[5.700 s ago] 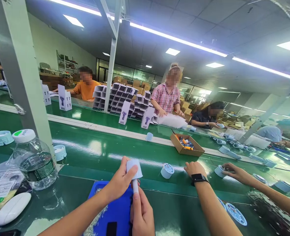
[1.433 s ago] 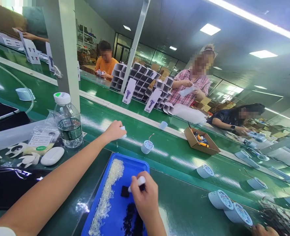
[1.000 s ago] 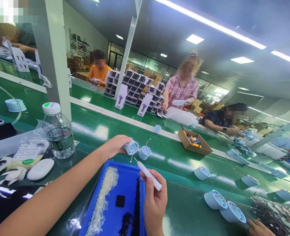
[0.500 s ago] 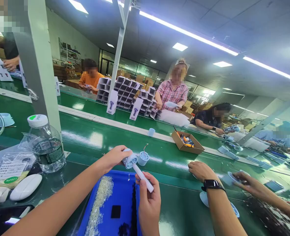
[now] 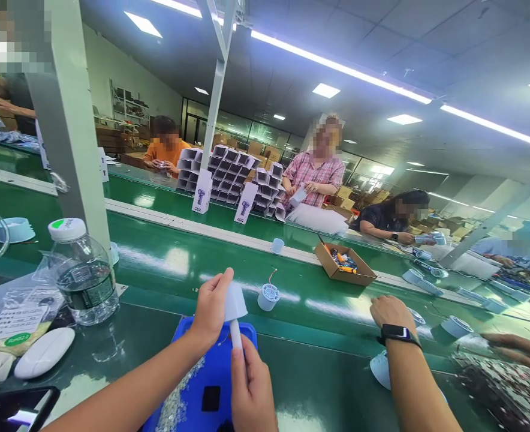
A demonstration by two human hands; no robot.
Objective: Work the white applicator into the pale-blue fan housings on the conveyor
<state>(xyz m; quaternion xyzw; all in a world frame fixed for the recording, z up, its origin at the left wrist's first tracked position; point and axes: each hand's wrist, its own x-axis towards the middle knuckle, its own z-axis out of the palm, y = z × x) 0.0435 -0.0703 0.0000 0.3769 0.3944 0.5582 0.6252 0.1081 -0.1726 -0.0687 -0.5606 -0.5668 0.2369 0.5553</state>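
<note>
My left hand is closed around a light-blue round plastic housing, tilted with its wider end facing down. My right hand grips a slim white stick from below. The stick's upper end meets the housing's lower end; whether it reaches inside is hidden. Beneath both hands lies a blue tray with many small clear pieces and a black square. Just beyond, a similar light-blue housing stands on the green belt with a thin wire sticking up.
To the left are a water bottle, a white oval case and a phone. A co-worker's banded arm and another hand reach in from the right. A cardboard box of parts sits on the belt.
The housing has turned from showing its open inner end to facing downward. My right hand has moved left and down, bringing the stick upright beneath it. The co-worker's banded arm has shifted right.
</note>
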